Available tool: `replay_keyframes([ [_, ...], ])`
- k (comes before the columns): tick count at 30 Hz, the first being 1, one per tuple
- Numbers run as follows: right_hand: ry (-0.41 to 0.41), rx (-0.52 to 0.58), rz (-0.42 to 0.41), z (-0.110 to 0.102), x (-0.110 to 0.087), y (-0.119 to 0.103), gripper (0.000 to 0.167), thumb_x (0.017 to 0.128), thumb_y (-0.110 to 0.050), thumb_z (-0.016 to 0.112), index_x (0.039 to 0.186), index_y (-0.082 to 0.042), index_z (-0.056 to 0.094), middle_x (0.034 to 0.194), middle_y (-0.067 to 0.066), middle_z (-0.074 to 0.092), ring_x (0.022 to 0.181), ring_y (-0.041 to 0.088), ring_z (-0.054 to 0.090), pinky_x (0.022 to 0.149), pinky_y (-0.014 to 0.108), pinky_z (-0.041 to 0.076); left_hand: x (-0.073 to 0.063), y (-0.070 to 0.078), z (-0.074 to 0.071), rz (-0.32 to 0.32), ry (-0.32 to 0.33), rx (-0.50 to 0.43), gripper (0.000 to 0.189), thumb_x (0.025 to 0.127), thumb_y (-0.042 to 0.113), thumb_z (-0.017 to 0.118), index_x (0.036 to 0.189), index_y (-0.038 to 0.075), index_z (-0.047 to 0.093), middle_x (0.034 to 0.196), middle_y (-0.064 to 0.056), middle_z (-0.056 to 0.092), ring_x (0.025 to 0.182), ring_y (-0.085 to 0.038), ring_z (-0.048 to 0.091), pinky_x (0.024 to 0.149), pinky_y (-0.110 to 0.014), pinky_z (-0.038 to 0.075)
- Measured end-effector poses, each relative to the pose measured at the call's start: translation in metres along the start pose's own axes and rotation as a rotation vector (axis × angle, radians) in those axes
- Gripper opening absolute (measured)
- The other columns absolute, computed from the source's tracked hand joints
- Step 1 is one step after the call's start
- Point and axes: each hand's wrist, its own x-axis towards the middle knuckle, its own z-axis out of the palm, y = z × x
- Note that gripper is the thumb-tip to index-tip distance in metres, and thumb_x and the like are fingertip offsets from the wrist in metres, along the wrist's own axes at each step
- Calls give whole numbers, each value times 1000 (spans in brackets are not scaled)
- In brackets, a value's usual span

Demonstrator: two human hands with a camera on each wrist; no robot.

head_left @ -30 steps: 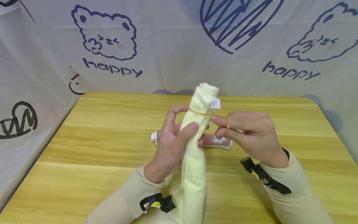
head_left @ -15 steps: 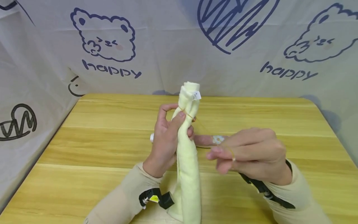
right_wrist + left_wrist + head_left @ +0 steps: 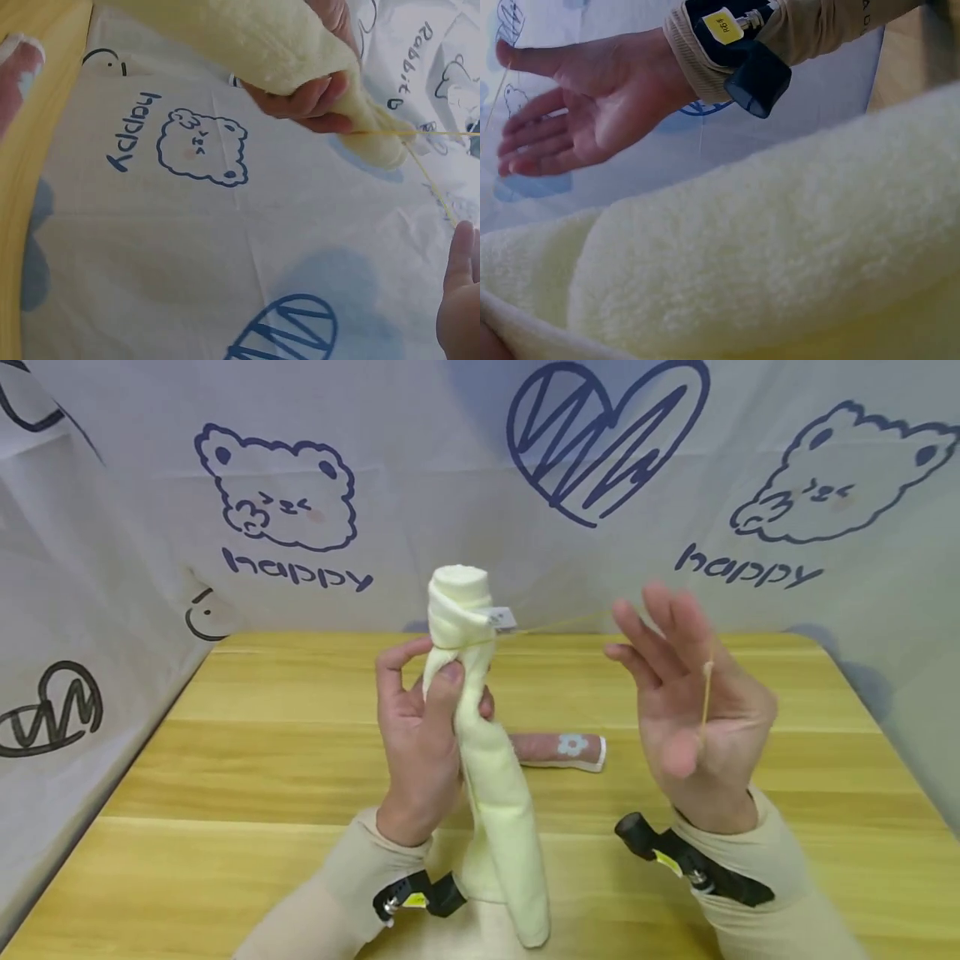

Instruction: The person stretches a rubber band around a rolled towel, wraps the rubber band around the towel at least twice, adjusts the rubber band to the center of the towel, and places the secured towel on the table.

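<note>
My left hand (image 3: 416, 743) grips a rolled pale-yellow towel (image 3: 502, 810) below its top, thumb across the front. A white tag (image 3: 503, 619) sticks out near the upper end. A thin yellow rubber band (image 3: 431, 184) circles the towel just above the left thumb and is drawn out to the right. There my right hand (image 3: 697, 710) has its fingers and thumb spread apart, with the stretched band looped over them. In the left wrist view, the towel's fuzzy surface fills the lower part, with the right hand (image 3: 607, 105) beyond it.
A second roll, a pink towel (image 3: 547, 750) with a pale flower, lies on the wooden table (image 3: 247, 735) behind the yellow one. A white cloth (image 3: 420, 502) with drawn bears and a heart hangs behind the table's far edge.
The right hand has gone from pinching the band to spreading it wide on its fingers, dipping and then rising. The left hand and towel have moved left, and the towel's lower end now shows.
</note>
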Motion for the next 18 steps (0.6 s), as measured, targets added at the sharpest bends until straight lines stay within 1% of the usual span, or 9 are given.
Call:
replay_keyframes([
  [3,63,15,94,-3,0,0,84,72,-20,91,141,12,54,144,24,61,132,37,64,108,41,57,1,1,0,99,-4,34,29,102,3,50,122,24,49,85,0,64,64,-11,61,54,-20,54],
  [5,96,19,156,-5,-2,1,86,73,-22,91,142,10,54,145,23,61,132,37,64,108,41,57,1,0,0,196,-25,89,29,101,3,52,122,24,50,87,2,66,63,-11,62,53,-22,54],
  [8,129,28,245,-7,-4,4,85,73,-24,89,143,8,54,145,21,62,133,35,64,109,42,56,2,-3,-2,377,-77,179,21,101,6,58,120,12,52,86,1,69,59,-13,63,50,-25,55],
  [10,137,19,299,-8,-6,6,83,73,-25,89,142,6,56,144,20,63,133,34,64,109,41,56,3,-4,-3,473,-116,225,21,101,8,62,118,3,52,85,0,71,57,-13,64,49,-27,55],
  [11,132,7,319,-8,-6,6,81,73,-26,89,141,5,58,144,19,64,133,33,64,109,41,56,3,-5,-4,505,-137,243,23,101,10,64,117,-1,52,87,0,71,58,-12,65,49,-26,55],
  [13,119,-24,348,-9,-6,6,78,74,-26,89,139,4,60,142,18,65,133,31,65,111,41,54,3,-7,-5,544,-177,271,24,100,10,66,115,-5,55,93,-1,73,64,-10,67,53,-25,57],
  [16,77,-129,373,-10,-5,4,75,74,-30,88,136,4,62,139,17,67,129,28,68,111,38,55,3,-9,-7,575,-264,314,20,100,9,67,114,-3,60,103,-4,74,77,-10,67,61,-23,57],
  [18,51,-203,393,-12,-4,1,76,73,-32,87,134,4,63,137,15,69,128,26,68,111,35,54,3,-10,-8,592,-333,344,18,99,8,68,114,-1,63,102,-12,74,80,-13,65,64,-23,56],
])
